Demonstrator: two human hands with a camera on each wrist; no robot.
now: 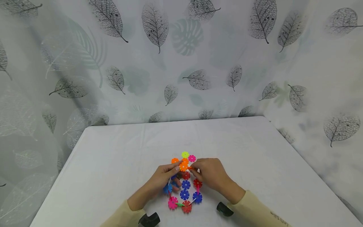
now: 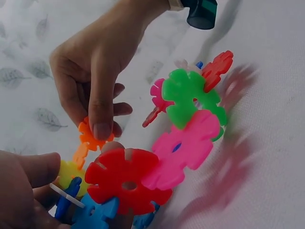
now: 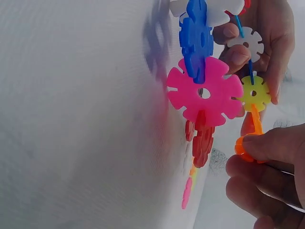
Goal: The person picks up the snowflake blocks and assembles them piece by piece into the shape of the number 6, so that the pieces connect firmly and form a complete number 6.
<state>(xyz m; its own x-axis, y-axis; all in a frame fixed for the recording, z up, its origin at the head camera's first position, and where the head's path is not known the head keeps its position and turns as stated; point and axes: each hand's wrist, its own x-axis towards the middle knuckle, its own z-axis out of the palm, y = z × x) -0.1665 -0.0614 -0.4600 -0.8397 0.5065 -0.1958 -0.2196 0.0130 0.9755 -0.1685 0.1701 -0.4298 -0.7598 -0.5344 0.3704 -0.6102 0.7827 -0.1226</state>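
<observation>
Toothed, flower-shaped plastic discs are slotted together into a structure on the table. My left hand (image 1: 164, 176) holds its left side, its fingers around yellow (image 3: 254, 93) and white discs (image 3: 248, 45). Between thumb and fingers, my right hand (image 1: 211, 173) pinches an orange disc (image 3: 244, 148), which meets another orange disc standing edge-on beside the yellow one. A red disc (image 2: 107, 179), a pink disc (image 2: 190, 143) and a green disc (image 2: 178, 90) form part of the structure in the left wrist view. Blue discs (image 1: 184, 194) show at its middle. Fingers hide some joints.
Beyond the hands, a yellow-green disc (image 1: 185, 154) and a pink disc (image 1: 192, 158) appear at the far end of the group. The white-covered table (image 1: 127, 151) extends around it. A leaf-patterned curtain (image 1: 175, 69) hangs behind the table's back edge.
</observation>
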